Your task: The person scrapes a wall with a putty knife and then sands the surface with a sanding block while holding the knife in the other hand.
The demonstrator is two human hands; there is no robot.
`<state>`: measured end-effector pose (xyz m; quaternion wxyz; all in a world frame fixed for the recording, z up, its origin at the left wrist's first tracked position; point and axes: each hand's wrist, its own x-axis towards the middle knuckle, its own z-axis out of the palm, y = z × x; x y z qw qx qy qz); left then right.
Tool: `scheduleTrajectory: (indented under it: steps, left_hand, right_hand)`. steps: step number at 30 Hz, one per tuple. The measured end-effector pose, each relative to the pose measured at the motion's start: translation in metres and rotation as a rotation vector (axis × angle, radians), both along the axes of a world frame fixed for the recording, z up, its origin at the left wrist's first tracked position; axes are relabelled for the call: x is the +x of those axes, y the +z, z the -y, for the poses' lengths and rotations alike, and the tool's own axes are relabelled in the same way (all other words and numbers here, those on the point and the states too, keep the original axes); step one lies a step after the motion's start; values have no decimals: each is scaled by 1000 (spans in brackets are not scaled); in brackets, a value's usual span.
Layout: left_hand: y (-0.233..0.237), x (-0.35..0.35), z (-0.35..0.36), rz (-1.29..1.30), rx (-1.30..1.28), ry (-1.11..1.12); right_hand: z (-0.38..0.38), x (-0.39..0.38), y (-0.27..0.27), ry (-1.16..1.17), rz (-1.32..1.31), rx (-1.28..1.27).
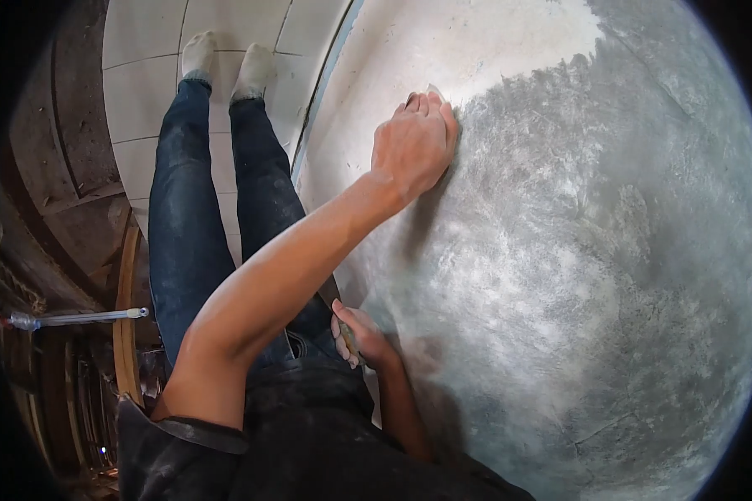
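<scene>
Two hands: both are yours, low and centre in the frame, one at your waist and one up on the wall.
Right hand: your right hand [358,334] sits just beside your dark shirt [309,434], fingers curled shut around a slim tool [348,336]; what kind of tool is too small to tell.
Left hand: your left hand [414,142] reaches out at upper centre and presses against the wall [576,275], fingers tight together over a pale piece [434,88] of which only a corner shows at the fingertips.
Where the work is: the pale piece lies right on the ragged line where the pale patch [459,42] meets the grey area [610,250].
Done so far: by the look of it, the top-centre part of the wall is covered and reads even and whitish.
Left to do: judging from the frame, the larger share, from centre to lower right, remains mottled grey with a few thin cracks.
Legs: your jeans [184,217] run up the left-centre, close beside the wall's foot.
Floor: your socks [199,52] stand on white floor tiles [142,92] at upper left.
Far left: a wooden hoop [125,317] and a clear tube [83,317] lie in shadow, well apart from both hands.
</scene>
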<state>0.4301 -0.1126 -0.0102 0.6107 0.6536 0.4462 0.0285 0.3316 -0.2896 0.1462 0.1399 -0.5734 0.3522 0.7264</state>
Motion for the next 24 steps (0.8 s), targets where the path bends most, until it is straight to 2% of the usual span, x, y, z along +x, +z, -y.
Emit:
scheduleTrajectory:
  steps: [5, 9, 12, 15, 19, 22, 23, 24]
  left_hand:
    - [20, -12, 22, 92, 221, 85]
    - [7, 1, -10, -60, -78, -95]
    - [-3, 4, 4, -33, 227, 42]
    - [19, -7, 17, 79, 277, 85]
    - [17, -3, -2, -15, 21, -48]
    - [1, 3, -10, -32, 149, -40]
    - [2, 3, -10, -50, -5, -115]
    - [8, 0, -3, -23, 97, -67]
  right_hand:
    - [-3, 2, -3, -7, -18, 1]
    - [-1, 0, -1, -11, -14, -18]
    - [0, 0, -1, -33, -7, 32]
    - [3, -1, -2, -36, -17, 14]
    - [-1, 0, -1, -16, -8, -10]
    - [1, 0, -2, -22, -4, -3]
    - [1, 0, -2, -19, -3, 3]
    - [2, -1, -1, -20, -5, 5]
